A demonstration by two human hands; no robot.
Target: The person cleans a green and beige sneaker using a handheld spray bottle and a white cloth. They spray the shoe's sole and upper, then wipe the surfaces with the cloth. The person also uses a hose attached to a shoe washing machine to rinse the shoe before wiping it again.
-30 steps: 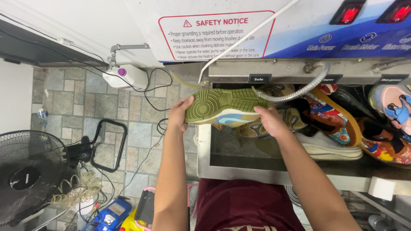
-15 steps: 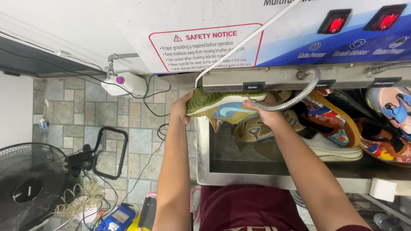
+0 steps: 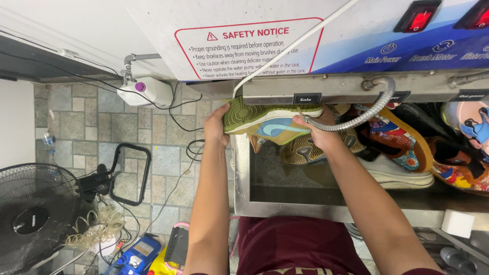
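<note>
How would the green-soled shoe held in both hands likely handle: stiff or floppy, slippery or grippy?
The green-soled shoe likely stays fairly stiff: held only at its ends by the left hand and right hand, it does not sag. Its ridged sole probably grips well, though it may be wet above the metal tank.

Shoe [image 3: 265, 121] above tank [image 3: 244, 203]; other shoes [image 3: 397, 153] right; fan [image 3: 35, 214] left.

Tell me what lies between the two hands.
Head view: the green shoe spans the gap, left hand at one end, right hand at the other.
</note>
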